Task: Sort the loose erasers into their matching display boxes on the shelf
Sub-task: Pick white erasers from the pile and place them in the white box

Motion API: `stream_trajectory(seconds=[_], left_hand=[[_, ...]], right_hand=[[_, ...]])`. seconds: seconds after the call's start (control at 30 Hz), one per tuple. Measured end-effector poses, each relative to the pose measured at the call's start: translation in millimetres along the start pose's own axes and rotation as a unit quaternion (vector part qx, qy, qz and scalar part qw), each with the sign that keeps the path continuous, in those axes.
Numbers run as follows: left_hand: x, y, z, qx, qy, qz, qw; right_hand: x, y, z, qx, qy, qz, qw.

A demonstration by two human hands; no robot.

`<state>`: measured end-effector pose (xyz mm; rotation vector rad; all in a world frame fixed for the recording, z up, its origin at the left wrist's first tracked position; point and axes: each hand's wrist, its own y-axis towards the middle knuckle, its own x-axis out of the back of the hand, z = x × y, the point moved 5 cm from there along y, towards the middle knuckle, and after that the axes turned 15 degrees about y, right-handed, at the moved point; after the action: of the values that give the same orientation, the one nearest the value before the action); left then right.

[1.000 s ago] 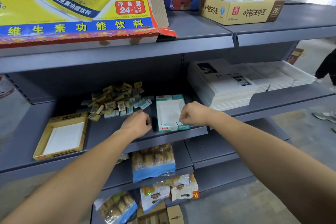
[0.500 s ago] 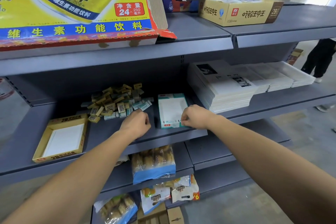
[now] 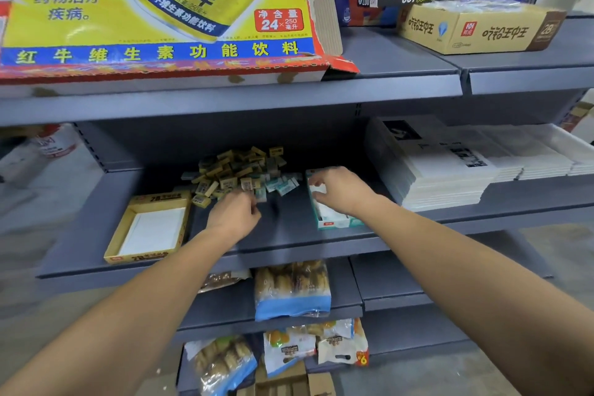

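Both my hands have moved up to the pile of erasers [image 3: 239,172] between the two boxes, my left hand [image 3: 234,215] curled at its near edge, my right hand [image 3: 341,192] loose over the green box [image 3: 328,222]; these small, light, stiff blocks want pinching by their sides

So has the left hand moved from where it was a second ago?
Yes. The left hand has moved from the shelf's front edge back toward the eraser pile, its fingertips now at the nearest erasers.
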<state>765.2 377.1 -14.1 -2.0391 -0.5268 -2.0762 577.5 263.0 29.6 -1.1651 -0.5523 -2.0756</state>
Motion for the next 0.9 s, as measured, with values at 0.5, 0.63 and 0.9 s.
stream_trajectory(seconds=[0.5, 0.63, 0.9], left_hand=[[-4.2, 9.8, 13.0, 0.007, -0.001, -0.008, 1.0], [-5.7, 16.8, 15.7, -0.005, 0.001, -0.005, 1.0], [-5.0, 28.5, 25.8, -0.012, -0.022, -0.015, 1.0]], right_hand=[[-62.6, 50.5, 14.3, -0.007, -0.058, 0.005, 0.998], [-67.0, 65.9, 10.9, -0.011, -0.09, 0.006, 0.996], [-73.0, 83.1, 7.3, -0.001, -0.087, 0.016, 0.996]])
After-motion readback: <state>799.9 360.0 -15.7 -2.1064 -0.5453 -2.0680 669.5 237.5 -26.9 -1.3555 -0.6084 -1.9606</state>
